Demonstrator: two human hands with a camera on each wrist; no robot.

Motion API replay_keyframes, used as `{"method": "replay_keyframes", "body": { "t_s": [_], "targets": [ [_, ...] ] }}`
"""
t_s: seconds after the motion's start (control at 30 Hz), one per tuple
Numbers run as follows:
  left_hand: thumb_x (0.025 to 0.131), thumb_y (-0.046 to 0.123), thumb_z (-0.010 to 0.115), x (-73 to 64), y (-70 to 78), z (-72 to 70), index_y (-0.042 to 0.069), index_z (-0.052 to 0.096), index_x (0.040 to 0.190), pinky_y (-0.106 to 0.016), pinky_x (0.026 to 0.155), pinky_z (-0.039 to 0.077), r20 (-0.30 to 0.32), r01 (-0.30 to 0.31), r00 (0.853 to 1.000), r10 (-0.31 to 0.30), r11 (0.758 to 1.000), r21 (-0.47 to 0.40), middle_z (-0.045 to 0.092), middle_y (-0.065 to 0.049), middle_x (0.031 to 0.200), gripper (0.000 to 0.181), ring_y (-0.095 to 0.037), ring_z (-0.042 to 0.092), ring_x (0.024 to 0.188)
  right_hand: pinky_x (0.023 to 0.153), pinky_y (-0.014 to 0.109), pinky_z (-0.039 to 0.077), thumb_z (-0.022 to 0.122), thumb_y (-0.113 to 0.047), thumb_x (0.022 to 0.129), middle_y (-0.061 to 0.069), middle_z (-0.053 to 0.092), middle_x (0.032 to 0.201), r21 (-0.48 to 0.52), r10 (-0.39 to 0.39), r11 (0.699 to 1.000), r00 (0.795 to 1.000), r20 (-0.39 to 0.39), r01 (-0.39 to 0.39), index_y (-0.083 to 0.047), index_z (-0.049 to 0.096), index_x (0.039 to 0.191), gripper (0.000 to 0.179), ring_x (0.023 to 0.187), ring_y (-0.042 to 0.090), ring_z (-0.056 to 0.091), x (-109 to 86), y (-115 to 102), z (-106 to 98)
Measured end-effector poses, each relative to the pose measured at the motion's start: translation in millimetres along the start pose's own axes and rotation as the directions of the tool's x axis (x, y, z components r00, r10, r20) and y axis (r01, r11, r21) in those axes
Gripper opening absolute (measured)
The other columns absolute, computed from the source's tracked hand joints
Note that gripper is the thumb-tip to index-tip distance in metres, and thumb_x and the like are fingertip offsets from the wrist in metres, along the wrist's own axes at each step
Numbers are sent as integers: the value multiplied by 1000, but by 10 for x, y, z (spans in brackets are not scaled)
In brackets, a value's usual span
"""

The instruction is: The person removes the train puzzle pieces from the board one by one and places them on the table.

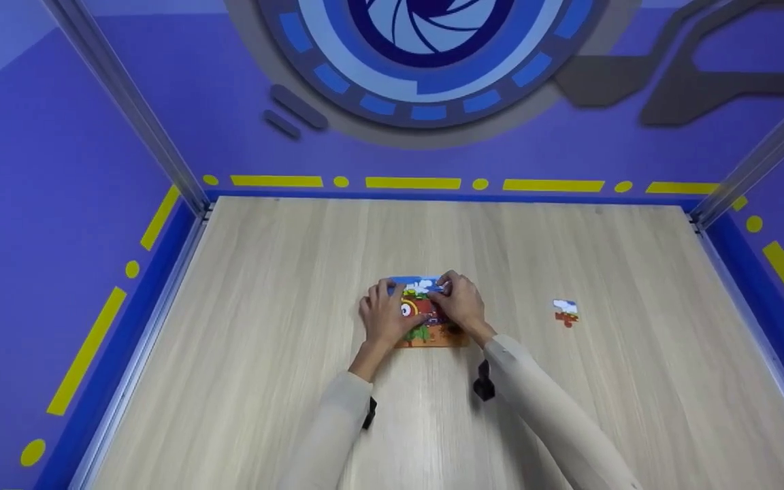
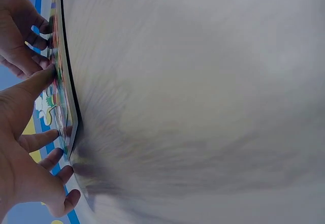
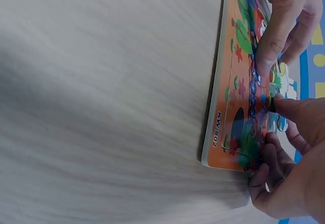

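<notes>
A picture puzzle board (image 1: 433, 337) lies flat on the table, with an orange lower border marked KW-802, a red vehicle with a round eye, and a blue sky with white clouds. My left hand (image 1: 384, 316) is spread over the board's left side, its thumb pressing the middle of the picture and its fingers along the left edge. At the upper right of the board, my right hand (image 1: 463, 303) pinches a puzzle piece between thumb and forefinger, its other fingers bent at the right edge. The hands cover most of that piece.
A loose puzzle piece (image 1: 566, 313), white and blue above and red below, lies right of the board. The pale wood table (image 1: 283, 272) is enclosed by blue panels (image 1: 160, 136) with yellow markings. Metal posts (image 1: 140, 109) stand at the back corners.
</notes>
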State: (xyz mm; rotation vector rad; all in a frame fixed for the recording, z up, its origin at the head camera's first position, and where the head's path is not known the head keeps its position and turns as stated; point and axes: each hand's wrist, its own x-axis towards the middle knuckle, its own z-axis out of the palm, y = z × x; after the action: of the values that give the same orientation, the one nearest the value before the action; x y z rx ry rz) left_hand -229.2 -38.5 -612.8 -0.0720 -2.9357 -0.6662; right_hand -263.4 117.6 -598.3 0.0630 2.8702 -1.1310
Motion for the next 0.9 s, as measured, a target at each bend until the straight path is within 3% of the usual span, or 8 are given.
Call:
{"method": "replay_keyframes", "body": {
  "t_s": [0.27,0.5,0.73,0.9],
  "targets": [
    [75,53,86,14,19,-21,13,63,138,-52,98,40,17,18,1000,-18,1000,-5,51,-15,139,78,-33,48,125,78,35,52,75,-11,92,13,70,99,174,-22,984,999,-24,25,-5,66,111,21,86,22,63,-4,53,35],
    [77,53,85,39,45,-32,13,61,139,-53,100,39,49,33,998,-32,999,-17,50,-14,140,77,-33,46,127,85,38,52,70,-9,96,13,72,110,141,-62,988,998,-9,63,-12,68,132,36,92,22,62,0,72,47],
    [77,54,85,30,49,-21,14,60,140,-51,100,39,77,46,996,-45,999,-7,49,-14,139,78,-33,46,127,75,30,47,70,-7,96,12,70,101,160,-50,986,999,2,49,-11,69,129,34,85,20,60,-26,90,12],
    [75,51,87,43,37,-29,12,62,138,-52,101,38,67,49,997,-47,998,-25,50,-15,138,78,-33,46,126,76,30,48,69,-9,97,12,70,100,187,-47,981,999,9,45,-11,67,128,32,85,20,61,-42,85,-9]
  ]
}}
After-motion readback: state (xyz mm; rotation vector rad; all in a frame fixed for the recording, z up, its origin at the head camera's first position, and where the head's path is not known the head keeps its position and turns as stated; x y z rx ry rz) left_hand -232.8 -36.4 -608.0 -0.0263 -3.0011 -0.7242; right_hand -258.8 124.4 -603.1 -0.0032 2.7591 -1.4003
